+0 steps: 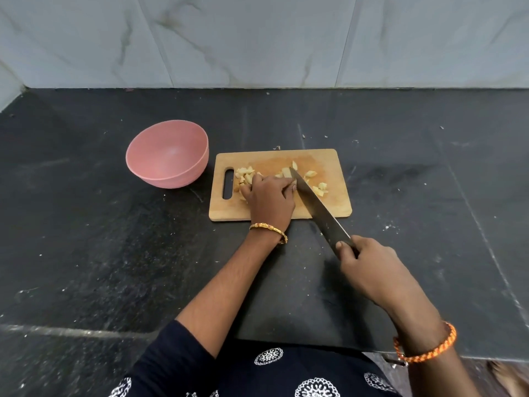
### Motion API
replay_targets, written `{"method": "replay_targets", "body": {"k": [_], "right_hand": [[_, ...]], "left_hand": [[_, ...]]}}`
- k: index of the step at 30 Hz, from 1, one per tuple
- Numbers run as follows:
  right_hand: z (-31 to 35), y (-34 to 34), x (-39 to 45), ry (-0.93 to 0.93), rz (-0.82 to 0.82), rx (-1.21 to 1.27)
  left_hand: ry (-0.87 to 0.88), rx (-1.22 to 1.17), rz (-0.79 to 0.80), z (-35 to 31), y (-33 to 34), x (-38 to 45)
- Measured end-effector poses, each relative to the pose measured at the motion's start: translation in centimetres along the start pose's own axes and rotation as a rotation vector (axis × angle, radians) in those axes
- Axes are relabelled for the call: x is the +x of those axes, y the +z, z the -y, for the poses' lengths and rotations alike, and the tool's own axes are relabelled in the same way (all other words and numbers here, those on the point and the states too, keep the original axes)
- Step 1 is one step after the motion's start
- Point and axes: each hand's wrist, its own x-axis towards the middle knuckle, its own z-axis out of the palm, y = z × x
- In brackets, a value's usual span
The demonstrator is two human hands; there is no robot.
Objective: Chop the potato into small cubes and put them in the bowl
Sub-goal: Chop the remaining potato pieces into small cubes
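- A dark table [86, 239] made of stone. It has pale scuffs and small white crumbs on it.
- A wall [257, 38] behind the table, with big pale tiles. The tiles have thin grey streaks like marble.
- A gold bangle [269, 229] on one wrist, with tiny red bits on it.
- An orange band [429, 349] on the other wrist. It looks like twisted thread.
- A dark blue top [229, 373] at the bottom, with round white patterns on it.
- A bit of floor [503, 376] in the bottom right corner, past the table edge. It is too blurry to tell more.
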Motion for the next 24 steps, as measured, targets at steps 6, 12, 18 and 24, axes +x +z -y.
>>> {"method": "replay_targets", "body": {"k": [6, 12, 18, 24], "right_hand": [[1.4, -0.8, 1.4, -0.060, -0.109, 0.120], [1.5, -1.3, 3.5, -0.069, -0.116, 0.164], [0.9, -1.1, 4.2, -0.058, -0.085, 0.202], [0.9, -1.0, 4.4, -0.064, -0.105, 0.234]], "left_hand": [[0.006, 0.012, 0.119, 0.0, -1.2, 0.7], [-0.036, -0.236, 0.176, 0.1, -3.8, 3.7], [0.068, -0.011, 0.337, 0.2, -3.9, 5.9], [0.350, 0.431, 0.612, -1.1, -4.0, 8.2]]}}
